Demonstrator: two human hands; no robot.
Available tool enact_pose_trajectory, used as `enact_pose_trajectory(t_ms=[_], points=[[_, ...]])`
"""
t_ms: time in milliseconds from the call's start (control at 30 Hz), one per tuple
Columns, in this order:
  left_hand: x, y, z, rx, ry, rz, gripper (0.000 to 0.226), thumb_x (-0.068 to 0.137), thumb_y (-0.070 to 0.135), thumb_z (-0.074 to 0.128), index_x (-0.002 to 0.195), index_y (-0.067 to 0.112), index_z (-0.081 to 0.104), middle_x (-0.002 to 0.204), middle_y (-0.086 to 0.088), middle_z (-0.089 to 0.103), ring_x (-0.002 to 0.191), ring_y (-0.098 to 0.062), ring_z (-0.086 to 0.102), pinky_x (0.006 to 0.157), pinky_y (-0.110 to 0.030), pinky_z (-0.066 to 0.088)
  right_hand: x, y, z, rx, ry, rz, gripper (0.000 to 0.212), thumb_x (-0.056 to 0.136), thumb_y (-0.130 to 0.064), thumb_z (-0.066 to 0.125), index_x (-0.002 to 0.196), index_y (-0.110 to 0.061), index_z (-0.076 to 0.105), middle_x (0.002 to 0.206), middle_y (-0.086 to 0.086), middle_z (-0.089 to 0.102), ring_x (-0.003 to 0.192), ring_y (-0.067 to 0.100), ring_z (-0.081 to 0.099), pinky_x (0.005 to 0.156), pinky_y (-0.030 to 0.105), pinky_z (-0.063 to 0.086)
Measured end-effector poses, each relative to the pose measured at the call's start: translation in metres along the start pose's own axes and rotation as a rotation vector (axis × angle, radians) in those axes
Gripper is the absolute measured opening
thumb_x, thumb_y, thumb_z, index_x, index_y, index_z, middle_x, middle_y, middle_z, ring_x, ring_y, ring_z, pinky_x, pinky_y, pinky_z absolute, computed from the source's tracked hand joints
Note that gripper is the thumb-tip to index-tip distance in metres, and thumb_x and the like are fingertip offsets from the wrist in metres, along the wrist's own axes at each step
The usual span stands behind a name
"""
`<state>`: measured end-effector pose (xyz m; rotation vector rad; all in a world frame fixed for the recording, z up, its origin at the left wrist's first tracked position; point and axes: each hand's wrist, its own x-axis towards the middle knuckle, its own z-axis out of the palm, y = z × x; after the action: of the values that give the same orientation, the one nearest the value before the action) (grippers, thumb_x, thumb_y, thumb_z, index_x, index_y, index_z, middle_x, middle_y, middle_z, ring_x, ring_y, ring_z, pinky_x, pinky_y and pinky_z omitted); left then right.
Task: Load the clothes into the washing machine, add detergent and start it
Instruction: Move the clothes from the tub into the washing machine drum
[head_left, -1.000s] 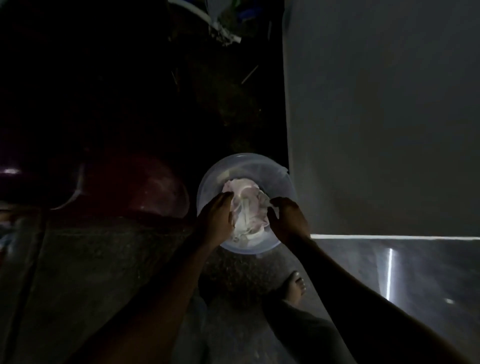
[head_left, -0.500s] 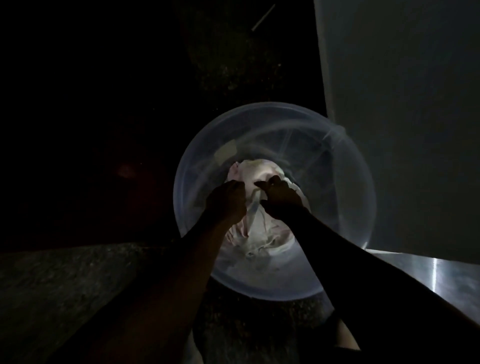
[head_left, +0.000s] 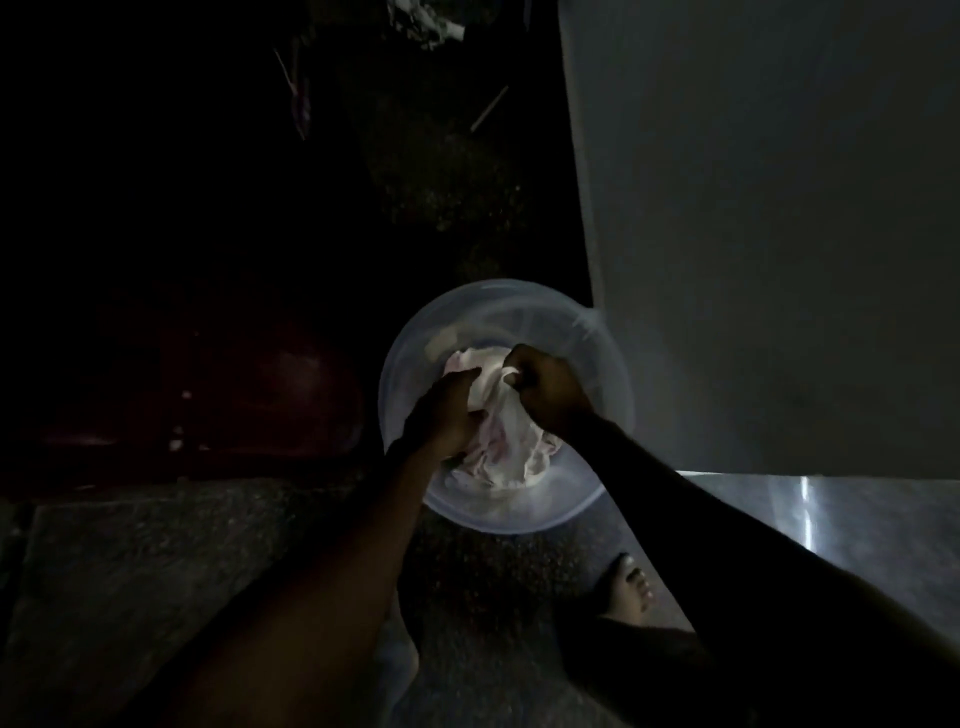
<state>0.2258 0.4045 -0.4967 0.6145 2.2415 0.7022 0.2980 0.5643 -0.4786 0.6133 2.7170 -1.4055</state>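
A translucent plastic basin stands on the dark floor beside the grey side wall of the washing machine. Inside lies a crumpled white and pink cloth. My left hand grips the cloth's left part, fingers curled into the fabric. My right hand is clenched on a bunched fold at the top of the cloth. Both forearms reach down into the basin. The scene is very dim.
A dark red round tub sits left of the basin. The machine's shiny lower panel gleams at right. A bare foot stands just below the basin on rough stone floor. Scraps and a stick lie farther off.
The view has pulled back from the basin, which looks smaller again. Both hands have tightened on the cloth, and the right hand has bunched a fold upward.
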Motion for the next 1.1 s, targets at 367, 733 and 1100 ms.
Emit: enact_pose_trajectory(t_ms=[367,733,1100], points=[[-0.129,0.185,-0.152,-0.327,0.177,0.045,0.034,0.090,0.024,0.061,0.113,0.002,0.069,0.106,-0.018,0.071,0.100,-0.021,0.063,0.083,-0.031,0.048,-0.074,-0.248,-0.149,0.233,0.153,-0.141,0.009,0.088,-0.001,0.054,0.080,-0.004,0.057,0.076,-0.004,0.064,0.073,0.006,0.060,0.069,0.021,0.045],[-0.228,0.342,-0.294,-0.478,0.391,0.222,0.023,0.084,0.017,0.055,0.096,0.013,0.074,0.088,0.003,0.070,0.083,-0.012,0.065,0.071,-0.021,0.048,-0.144,-0.349,-0.252,0.358,0.489,-0.017,0.009,0.095,-0.004,0.056,0.097,0.000,0.064,0.093,0.013,0.067,0.074,0.004,0.056,0.066,0.006,0.042],[-0.254,0.401,-0.347,-0.819,0.235,0.200,0.020,0.096,-0.001,0.051,0.094,0.014,0.066,0.082,-0.006,0.068,0.071,-0.019,0.066,0.054,-0.027,0.058,-0.110,-0.345,-0.246,0.276,0.383,0.071,0.071,0.081,-0.016,0.076,0.140,-0.003,0.038,0.134,0.002,0.043,0.124,0.016,0.043,0.101,0.015,0.033]])
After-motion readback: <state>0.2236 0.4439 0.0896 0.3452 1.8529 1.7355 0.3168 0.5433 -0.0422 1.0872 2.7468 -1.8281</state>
